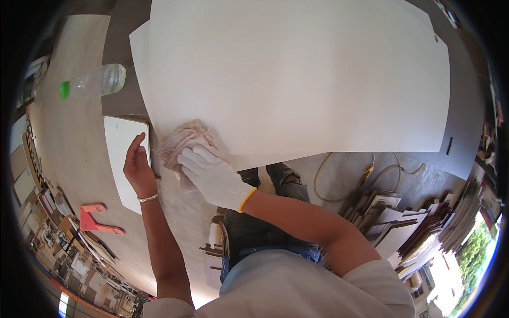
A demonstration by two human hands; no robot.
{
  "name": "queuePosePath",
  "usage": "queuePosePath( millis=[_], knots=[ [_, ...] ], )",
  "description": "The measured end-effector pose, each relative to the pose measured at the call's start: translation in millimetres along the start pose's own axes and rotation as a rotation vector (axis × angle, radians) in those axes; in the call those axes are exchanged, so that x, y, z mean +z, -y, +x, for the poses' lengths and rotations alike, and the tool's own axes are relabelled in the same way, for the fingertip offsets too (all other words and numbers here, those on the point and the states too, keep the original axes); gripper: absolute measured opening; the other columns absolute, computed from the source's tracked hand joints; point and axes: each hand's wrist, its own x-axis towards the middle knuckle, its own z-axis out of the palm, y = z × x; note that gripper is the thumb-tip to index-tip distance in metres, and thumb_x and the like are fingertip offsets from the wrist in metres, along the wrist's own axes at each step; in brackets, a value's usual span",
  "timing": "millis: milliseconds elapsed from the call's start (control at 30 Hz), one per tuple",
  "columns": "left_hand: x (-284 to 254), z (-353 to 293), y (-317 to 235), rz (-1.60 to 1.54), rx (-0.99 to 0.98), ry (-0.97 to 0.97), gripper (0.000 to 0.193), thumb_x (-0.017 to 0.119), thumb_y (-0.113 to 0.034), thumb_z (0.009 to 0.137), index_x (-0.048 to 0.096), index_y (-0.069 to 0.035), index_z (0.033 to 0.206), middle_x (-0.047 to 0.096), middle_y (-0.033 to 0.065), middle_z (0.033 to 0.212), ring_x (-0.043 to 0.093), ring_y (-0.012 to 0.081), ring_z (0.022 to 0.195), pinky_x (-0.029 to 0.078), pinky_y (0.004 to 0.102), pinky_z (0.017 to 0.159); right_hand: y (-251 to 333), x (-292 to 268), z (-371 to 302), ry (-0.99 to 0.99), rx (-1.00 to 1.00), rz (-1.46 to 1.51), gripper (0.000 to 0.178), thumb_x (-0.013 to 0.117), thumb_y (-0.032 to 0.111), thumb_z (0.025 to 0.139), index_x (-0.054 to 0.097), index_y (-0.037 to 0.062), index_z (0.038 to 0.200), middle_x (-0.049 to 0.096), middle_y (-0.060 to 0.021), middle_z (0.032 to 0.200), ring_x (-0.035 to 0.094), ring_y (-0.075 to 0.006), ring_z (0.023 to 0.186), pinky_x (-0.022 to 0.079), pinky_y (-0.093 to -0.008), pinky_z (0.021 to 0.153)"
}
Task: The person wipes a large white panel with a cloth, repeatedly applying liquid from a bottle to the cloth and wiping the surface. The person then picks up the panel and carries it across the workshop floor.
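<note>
My right hand (pixel 214 177), in a white knit glove with a yellow cuff edge, is closed on a crumpled pinkish rag (pixel 185 140). The rag lies against the near left corner of a large white panel (pixel 297 79). My left hand (pixel 139 169) is bare, with a band on the wrist. Its fingers stretch out together and hold nothing. It is over the right edge of a smaller white board (pixel 124 153), left of the rag; whether it touches the board I cannot tell.
A clear plastic bottle (pixel 98 82) with a green cap is at left. Dark grey board (pixel 461 122) shows beneath the panel. Farther left sits a red forked thing (pixel 95 220). A yellowish hose (pixel 318 180) and stacked boards (pixel 397 228) are at right.
</note>
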Motion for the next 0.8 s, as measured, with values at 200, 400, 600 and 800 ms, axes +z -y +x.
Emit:
queuePosePath(
  millis=[200, 400, 600, 800],
  knots=[
    [43.8, -12.0, -3.7, 0.208, 0.257, 0.073, 0.041, 0.055, 0.004, 0.096, 0.065, -0.003, 0.136, 0.064, 0.0125, 0.141, 0.059, 0.0276, 0.132, 0.046, 0.0391, 0.112, -38.0, -56.6, -83.6, -0.044, 0.092, -0.035, 0.053, 0.068, 0.013, 0.079, 0.064, 0.0032, 0.131, 0.056, -0.0086, 0.142, 0.047, -0.0329, 0.136, 0.035, -0.0449, 0.118],
    [87.5, -32.2, 8.3, 0.262, 0.297, -0.012, 0.048, 0.052, -0.005, 0.099, 0.052, 0.001, 0.147, 0.043, 0.0182, 0.159, 0.041, 0.0346, 0.146, 0.039, 0.0441, 0.118, -77.8, -127.3, -146.3, -0.156, 0.307, -0.17, 0.053, 0.071, 0.014, 0.08, 0.063, 0.0061, 0.132, 0.057, -0.0138, 0.14, 0.05, -0.0352, 0.136, 0.035, -0.0518, 0.116],
    [92.9, -27.7, 13.1, 0.368, 0.342, -0.035, 0.05, 0.05, -0.006, 0.099, 0.047, 0.003, 0.149, 0.04, 0.0201, 0.16, 0.039, 0.038, 0.147, 0.035, 0.0463, 0.12, -178.5, -209.1, -316.9, -0.453, 0.712, -0.648, 0.069, 0.065, 0.003, 0.08, 0.053, 0.0059, 0.148, 0.041, -0.0202, 0.162, 0.028, -0.0445, 0.154, 0.013, -0.059, 0.127],
    [120.9, -47.6, -28.5, 0.465, 0.435, 0.031, 0.061, 0.055, -0.005, 0.091, 0.045, 0.002, 0.15, 0.037, 0.0242, 0.161, 0.034, 0.0435, 0.148, 0.032, 0.0536, 0.12, -211.3, -241.5, -388.0, -0.72, 1.047, -0.611, 0.065, 0.056, 0.001, 0.086, 0.055, 0.0105, 0.15, 0.039, -0.0201, 0.163, 0.03, -0.0396, 0.154, 0.018, -0.0498, 0.128]
  ],
)
